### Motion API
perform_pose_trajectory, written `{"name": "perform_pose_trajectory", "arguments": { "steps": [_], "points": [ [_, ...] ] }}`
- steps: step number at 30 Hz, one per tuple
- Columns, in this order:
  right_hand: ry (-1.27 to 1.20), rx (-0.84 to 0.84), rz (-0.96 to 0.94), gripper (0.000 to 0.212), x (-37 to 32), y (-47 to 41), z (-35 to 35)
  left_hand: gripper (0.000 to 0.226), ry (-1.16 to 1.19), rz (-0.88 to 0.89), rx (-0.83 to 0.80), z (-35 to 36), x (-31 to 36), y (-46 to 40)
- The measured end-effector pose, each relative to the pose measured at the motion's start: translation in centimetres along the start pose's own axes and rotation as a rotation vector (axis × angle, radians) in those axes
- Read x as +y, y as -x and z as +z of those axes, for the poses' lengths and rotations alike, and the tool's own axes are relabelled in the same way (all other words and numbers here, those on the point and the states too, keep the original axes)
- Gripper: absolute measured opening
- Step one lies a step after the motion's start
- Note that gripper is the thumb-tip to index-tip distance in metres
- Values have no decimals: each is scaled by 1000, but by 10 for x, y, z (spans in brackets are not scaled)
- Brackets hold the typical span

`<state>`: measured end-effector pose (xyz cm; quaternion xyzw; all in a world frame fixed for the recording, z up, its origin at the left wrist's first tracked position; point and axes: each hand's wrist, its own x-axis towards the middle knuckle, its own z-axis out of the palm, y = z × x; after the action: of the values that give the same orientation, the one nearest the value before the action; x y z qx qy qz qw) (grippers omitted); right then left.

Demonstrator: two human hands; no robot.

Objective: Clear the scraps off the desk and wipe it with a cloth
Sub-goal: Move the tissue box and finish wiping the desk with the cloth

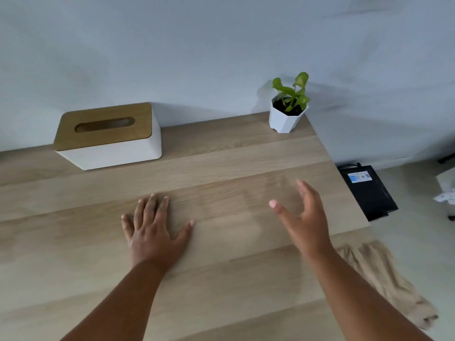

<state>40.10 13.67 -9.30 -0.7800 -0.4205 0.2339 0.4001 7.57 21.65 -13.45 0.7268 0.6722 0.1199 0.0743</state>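
My left hand [154,226] lies flat on the wooden desk [221,168], palm down, fingers spread. My right hand [304,217] hovers a little above the desk near its right side, turned on edge, fingers straight, thumb out, holding nothing. A beige cloth [384,279] hangs off the desk's right edge, just right of my right forearm. No scraps show on the desk top.
A white tissue box with a wooden lid [108,136] stands at the back left by the wall. A small green plant in a white pot [288,112] sits at the back right corner. A black box [369,190] lies on the floor to the right.
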Motion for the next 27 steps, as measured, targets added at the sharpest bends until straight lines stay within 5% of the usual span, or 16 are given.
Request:
{"name": "perform_pose_trajectory", "arguments": {
  "steps": [18,27],
  "points": [
    [-150,263,111,144,-17,-217,40,100,-41,-17,-97,-3,3,-4],
    [-244,379,16,94,-29,-248,56,101,-24,-26,-115,-6,3,-5]
  ]
}}
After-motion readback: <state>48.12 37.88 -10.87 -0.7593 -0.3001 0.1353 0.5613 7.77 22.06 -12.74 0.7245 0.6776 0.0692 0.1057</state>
